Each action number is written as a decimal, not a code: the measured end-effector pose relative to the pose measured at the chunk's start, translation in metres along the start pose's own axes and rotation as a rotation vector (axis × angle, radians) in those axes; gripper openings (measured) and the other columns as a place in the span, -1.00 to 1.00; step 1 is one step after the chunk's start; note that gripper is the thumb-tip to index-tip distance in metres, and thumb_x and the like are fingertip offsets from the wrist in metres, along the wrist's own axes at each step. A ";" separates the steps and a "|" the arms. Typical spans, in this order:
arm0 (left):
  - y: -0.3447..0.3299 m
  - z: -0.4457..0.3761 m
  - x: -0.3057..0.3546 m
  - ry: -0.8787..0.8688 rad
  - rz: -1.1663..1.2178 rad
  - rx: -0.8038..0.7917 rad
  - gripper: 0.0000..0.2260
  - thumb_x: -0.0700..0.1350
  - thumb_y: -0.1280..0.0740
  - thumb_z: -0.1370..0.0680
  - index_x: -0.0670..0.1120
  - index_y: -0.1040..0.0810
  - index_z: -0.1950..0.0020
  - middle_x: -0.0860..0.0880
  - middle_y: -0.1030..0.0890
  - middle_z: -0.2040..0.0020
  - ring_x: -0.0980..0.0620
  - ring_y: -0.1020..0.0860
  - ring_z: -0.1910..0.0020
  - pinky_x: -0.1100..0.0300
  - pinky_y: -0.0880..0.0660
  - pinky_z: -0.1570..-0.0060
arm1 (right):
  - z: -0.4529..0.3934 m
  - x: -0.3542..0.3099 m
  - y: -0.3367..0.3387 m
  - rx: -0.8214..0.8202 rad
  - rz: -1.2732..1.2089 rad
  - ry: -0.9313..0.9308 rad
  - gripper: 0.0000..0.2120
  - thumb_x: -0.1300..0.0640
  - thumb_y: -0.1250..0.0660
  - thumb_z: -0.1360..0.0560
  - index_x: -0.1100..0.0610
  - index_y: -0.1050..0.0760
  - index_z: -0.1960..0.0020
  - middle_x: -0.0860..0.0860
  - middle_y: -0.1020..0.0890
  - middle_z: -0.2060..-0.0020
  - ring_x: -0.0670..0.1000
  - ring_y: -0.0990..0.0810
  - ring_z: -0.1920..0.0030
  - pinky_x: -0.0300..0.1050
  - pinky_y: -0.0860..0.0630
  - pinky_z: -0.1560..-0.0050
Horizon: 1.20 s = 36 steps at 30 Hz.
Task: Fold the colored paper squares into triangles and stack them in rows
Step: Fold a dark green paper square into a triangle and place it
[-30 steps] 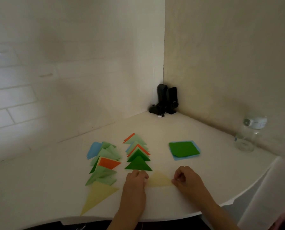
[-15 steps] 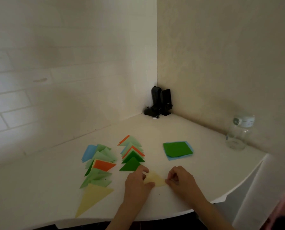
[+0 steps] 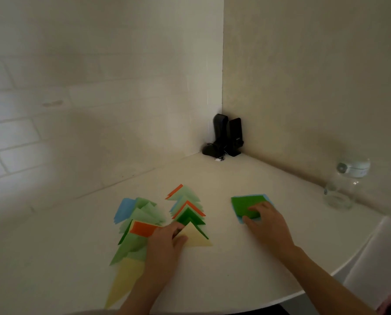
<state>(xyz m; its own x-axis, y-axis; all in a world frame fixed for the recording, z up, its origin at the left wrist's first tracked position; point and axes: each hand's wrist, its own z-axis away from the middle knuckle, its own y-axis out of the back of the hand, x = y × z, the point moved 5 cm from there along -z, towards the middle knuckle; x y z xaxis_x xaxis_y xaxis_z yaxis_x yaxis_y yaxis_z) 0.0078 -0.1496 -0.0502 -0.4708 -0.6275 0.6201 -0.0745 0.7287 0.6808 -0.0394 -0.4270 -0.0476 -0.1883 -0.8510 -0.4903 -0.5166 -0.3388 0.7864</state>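
Two rows of folded paper triangles lie on the white table point(image 3: 246, 264). The middle row point(image 3: 187, 205) holds orange, light green and dark green triangles, with a pale yellow triangle point(image 3: 196, 238) at its near end. My left hand point(image 3: 165, 241) pinches that yellow triangle's left corner. The left row point(image 3: 140, 221) has blue, green and orange triangles and a long yellow one point(image 3: 127, 278) nearest me. My right hand point(image 3: 266, 221) rests fingers-down on the stack of unfolded squares point(image 3: 243, 204), dark green on top of blue.
A black device with a stand point(image 3: 227, 137) sits in the wall corner. A clear glass jar with a white lid point(image 3: 343, 185) stands at the right by the wall. The table's curved front edge runs close to my arms.
The yellow triangle moved from between both hands up to the near end of the middle row. My right hand let go of it and reached right onto the green square stack.
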 end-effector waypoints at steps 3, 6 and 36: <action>-0.004 -0.006 -0.003 -0.020 -0.079 0.019 -0.83 -0.09 -0.42 -0.44 0.09 -0.56 0.00 0.17 -0.57 0.14 0.10 -0.47 0.12 0.05 -0.45 0.06 | 0.000 0.001 -0.008 -0.006 0.060 -0.028 -0.71 -0.07 -0.40 -0.41 0.04 -0.59 -0.07 -0.03 -0.59 -0.06 0.02 -0.52 -0.10 -0.08 -0.40 -0.06; -0.007 -0.014 -0.005 0.004 -0.088 0.040 -0.80 -0.10 -0.44 -0.42 0.07 -0.55 0.01 0.14 -0.54 0.12 0.09 -0.45 0.11 0.06 -0.44 0.05 | 0.002 0.001 -0.009 0.054 0.089 -0.018 -0.76 -0.09 -0.39 -0.40 0.00 -0.61 -0.01 -0.06 -0.59 -0.02 0.01 -0.51 -0.07 -0.09 -0.38 0.01; -0.009 0.039 0.055 -0.282 0.114 0.012 -0.85 -0.15 -0.31 -0.45 0.08 -0.49 0.05 0.22 -0.42 0.07 0.23 -0.42 0.04 0.42 -0.36 0.08 | 0.040 -0.045 0.036 0.276 0.095 0.237 -0.89 0.09 -0.48 -0.30 -0.01 -0.56 0.25 -0.09 -0.53 0.22 0.01 -0.52 0.15 -0.13 -0.24 0.17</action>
<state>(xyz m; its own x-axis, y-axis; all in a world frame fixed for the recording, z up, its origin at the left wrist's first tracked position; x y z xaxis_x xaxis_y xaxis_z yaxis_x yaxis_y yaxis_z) -0.0513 -0.1795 -0.0373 -0.7023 -0.4414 0.5585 -0.0165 0.7944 0.6071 -0.0830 -0.3844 -0.0125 -0.0646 -0.9536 -0.2939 -0.7180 -0.1602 0.6774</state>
